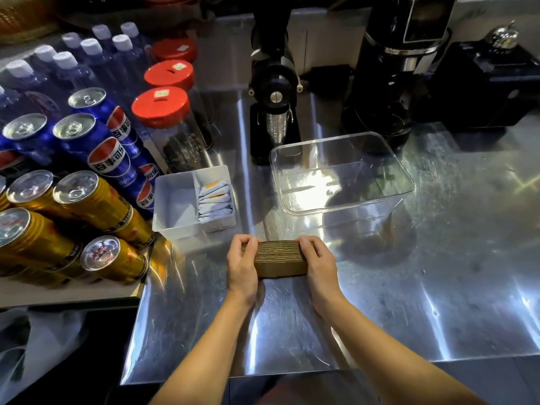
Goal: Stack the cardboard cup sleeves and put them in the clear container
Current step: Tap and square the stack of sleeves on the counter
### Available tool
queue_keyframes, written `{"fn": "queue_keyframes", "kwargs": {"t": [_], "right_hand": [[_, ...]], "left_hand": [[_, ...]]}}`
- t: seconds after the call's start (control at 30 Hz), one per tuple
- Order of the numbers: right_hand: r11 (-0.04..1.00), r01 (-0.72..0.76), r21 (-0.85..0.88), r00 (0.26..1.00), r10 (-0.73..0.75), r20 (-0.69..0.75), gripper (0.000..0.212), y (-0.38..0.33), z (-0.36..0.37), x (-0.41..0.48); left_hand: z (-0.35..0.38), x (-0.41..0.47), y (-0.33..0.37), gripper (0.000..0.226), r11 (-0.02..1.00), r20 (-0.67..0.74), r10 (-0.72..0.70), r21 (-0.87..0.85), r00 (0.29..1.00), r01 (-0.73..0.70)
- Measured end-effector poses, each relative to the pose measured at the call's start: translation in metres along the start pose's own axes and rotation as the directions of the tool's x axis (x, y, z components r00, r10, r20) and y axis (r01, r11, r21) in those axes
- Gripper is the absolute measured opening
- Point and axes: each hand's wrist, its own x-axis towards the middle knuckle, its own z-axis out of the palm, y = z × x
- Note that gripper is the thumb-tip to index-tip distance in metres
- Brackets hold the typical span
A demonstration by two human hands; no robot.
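A steel counter (438,287) fills the frame. The clear container (342,178) sits empty at centre right, a white tray (175,206) of packets left of it. At lower centre, the sleeve stack (277,258) is clamped from both ends, left hand (242,266) and right hand (318,266) pressing inward.

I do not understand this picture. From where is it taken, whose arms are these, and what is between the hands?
There is one picture only, from a camera worn on a person's head, looking down at a steel counter. No machine works here, only bare hands. The left hand and right hand press a stack of cardboard cup sleeves from both ends. Behind it stands a clear container, empty. A white tray holds sachets; drink cans lie to the left.
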Motion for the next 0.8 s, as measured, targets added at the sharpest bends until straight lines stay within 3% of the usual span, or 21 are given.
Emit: {"fn": "queue_keyframes", "kwargs": {"t": [0.17,0.27,0.4,0.47,0.57,0.7,0.8], "right_hand": [[0.995,0.016,-0.097,0.998,-0.022,-0.055,0.026,0.009,0.002,-0.002],[0.994,0.021,-0.104,0.998,-0.027,-0.058,0.027,0.008,0.001,-0.002],[0.992,0.028,-0.119,0.999,-0.032,-0.033,0.029,0.008,0.001,-0.002],[0.993,0.021,-0.114,0.999,-0.025,-0.037,0.030,0.007,0.002,-0.002],[0.993,0.020,-0.117,0.999,-0.024,-0.032,0.029,0.006,0.001,-0.002],[0.993,0.019,-0.119,0.999,-0.023,-0.033,0.027,0.005,0.001,-0.003],[0.991,0.006,-0.135,1.000,-0.008,-0.017,0.029,0.002,0.002,-0.002]], "left_hand": [[-0.006,0.003,-0.005,0.017,0.999,0.087,-0.023,0.030,0.996,0.020],[-0.022,0.000,-0.009,0.017,0.997,0.219,-0.010,0.075,0.976,-0.007],[-0.045,-0.006,-0.011,0.058,0.975,0.358,0.001,0.207,0.934,-0.080],[-0.050,-0.005,-0.011,0.069,0.956,0.382,-0.007,0.275,0.924,-0.106],[-0.054,-0.002,-0.009,0.065,0.910,0.430,0.009,0.370,0.903,-0.185],[-0.055,0.000,-0.006,0.048,0.930,0.427,0.039,0.316,0.904,-0.189],[-0.056,0.002,-0.007,0.049,0.928,0.433,0.043,0.317,0.900,-0.197]]}}
